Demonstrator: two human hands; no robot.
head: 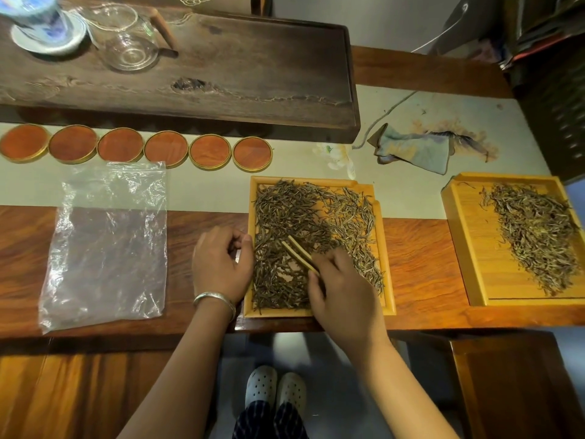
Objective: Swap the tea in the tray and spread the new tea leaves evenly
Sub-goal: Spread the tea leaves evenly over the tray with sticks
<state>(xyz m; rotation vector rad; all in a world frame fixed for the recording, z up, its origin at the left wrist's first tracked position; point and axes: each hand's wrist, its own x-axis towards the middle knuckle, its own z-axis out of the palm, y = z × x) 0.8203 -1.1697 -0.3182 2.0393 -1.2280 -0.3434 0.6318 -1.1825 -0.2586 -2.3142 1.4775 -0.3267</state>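
While the right hand (343,296) works a pair of tongs (300,253) through the leaves (294,229), the spreading step appears to be in hand; the swap itself looks done, judging by the loaded tray (387,264) and the flat bag (107,245) at 9 o'clock of it.

Grip state:
- Right hand: fingers curled round the butt of the tongs, tips pointing toward 10 o'clock into the leaf bed.
- Left hand (221,264): rests at the tray's 9 o'clock rim with fingers loosely curled; it seems to steady the rim, but whether it pinches anything I cannot tell.

Location: the tray sits on the table (421,264) at the near edge, directly in front of the person. A second tray (468,248) lies well apart at 3 o'clock, its leaves heaped toward the right side.

Next move, as a judgement: bare wood shows along the 1 o'clock to 3 o'clock area, while the 9 o'clock half is dense. Raking leaves lightly toward 3 o'clock would level the layer; light strokes suit brittle material.

Materials:
- Trays: pale yellow wood, rectangular, low raised rim, with a notch at one corner.
- Leaves: dry, thin, needle-like, dark brown with paler strands.
- Tongs: two flat, light wooden blades.
- Bag: clear, crinkled plastic film.
- Table: reddish, polished, strongly grained wood.
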